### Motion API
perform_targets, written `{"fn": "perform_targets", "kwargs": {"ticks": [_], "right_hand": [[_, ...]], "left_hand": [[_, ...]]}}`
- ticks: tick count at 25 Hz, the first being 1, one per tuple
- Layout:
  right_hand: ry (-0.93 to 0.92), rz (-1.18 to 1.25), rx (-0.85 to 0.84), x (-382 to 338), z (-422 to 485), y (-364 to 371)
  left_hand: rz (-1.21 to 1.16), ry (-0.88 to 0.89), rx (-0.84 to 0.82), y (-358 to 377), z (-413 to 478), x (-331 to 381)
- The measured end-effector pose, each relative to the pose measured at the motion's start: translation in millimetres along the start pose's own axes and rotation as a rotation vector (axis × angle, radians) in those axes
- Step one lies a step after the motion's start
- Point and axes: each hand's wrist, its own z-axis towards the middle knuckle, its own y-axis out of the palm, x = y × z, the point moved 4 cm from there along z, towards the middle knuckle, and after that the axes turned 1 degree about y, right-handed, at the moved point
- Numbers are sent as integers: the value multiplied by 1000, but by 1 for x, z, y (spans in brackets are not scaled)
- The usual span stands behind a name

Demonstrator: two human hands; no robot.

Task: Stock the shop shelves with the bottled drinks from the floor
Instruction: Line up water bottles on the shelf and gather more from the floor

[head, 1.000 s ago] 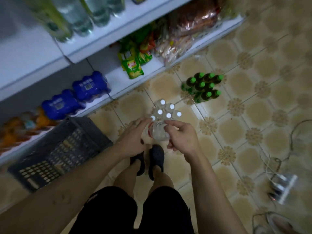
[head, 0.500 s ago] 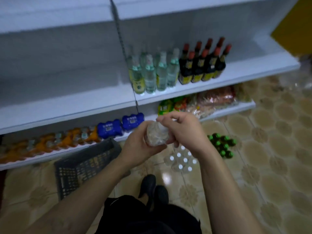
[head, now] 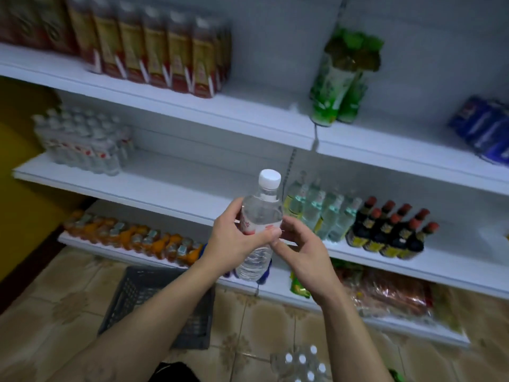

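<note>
Shrink-wrapped clear water bottles point(head: 82, 144) stood at the left end of the white middle shelf point(head: 170, 186). Left hand point(head: 234, 241) held a clear plastic water bottle with a white cap point(head: 260, 213) upright before the shelves, its grip curled round the label. Right hand point(head: 303, 252) touched the bottle's right side, fingers loosely bent. White-capped clear bottles point(head: 300, 362) stood on the tiled floor point(head: 68, 304) below.

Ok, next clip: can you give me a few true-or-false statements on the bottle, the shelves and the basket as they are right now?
1. The left grip holds a water bottle. True.
2. The bottle's cap is off. False: its white cap is on.
3. Red-capped dark bottles stand on a shelf. True.
4. The basket sits on a shelf. False: the basket is on the floor.
</note>
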Motion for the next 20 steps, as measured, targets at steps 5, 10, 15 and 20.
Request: {"fn": "perform_targets", "kwargs": {"ticks": [5,10,15,20], "right_hand": [[-95,-30,-129,-46,45,63],[-146,-73,-186,-80,93,136],[-184,-106,-180,-95,131,189],[-143,-195,-219,-87,168,225]], "left_hand": [[-4,48,2,-76,23,18],[40,79,-5,-161,54,21],[71,86,-36,-219,87,9],[72,16,-71,-255,109,-19]]}}
